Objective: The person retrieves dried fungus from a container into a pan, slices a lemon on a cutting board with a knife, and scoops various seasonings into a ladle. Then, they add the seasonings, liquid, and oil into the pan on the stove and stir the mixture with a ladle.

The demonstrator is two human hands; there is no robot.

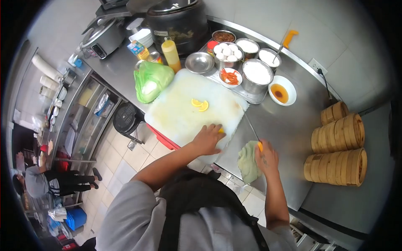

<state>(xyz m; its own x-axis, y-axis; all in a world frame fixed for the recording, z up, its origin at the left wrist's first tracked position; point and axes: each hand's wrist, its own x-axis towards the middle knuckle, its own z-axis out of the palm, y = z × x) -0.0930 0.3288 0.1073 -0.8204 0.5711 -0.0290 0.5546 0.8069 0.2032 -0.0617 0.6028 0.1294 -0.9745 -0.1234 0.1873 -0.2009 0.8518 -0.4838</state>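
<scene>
On the white cutting board [180, 115], my left hand [208, 139] is closed on a yellow lemon piece [221, 130] near the board's right edge. Two lemon slices [200, 104] lie at the board's middle. To the right, my right hand [266, 157] grips the orange handle [260, 146] of a knife, whose thin blade [251, 125] points up and left beside the board. A greenish cloth [249, 162] lies on the steel counter under and beside that hand. Part of the lemon piece is hidden by my left fingers.
Behind the board stand a green bag [153, 79], a yellow bottle [171, 54], an egg bowl [228, 54], white-filled containers [257, 74] and a sauce bowl [282, 90]. Bamboo steamers [335, 167] stand right. A stool [126, 118] and another person [50, 180] are left.
</scene>
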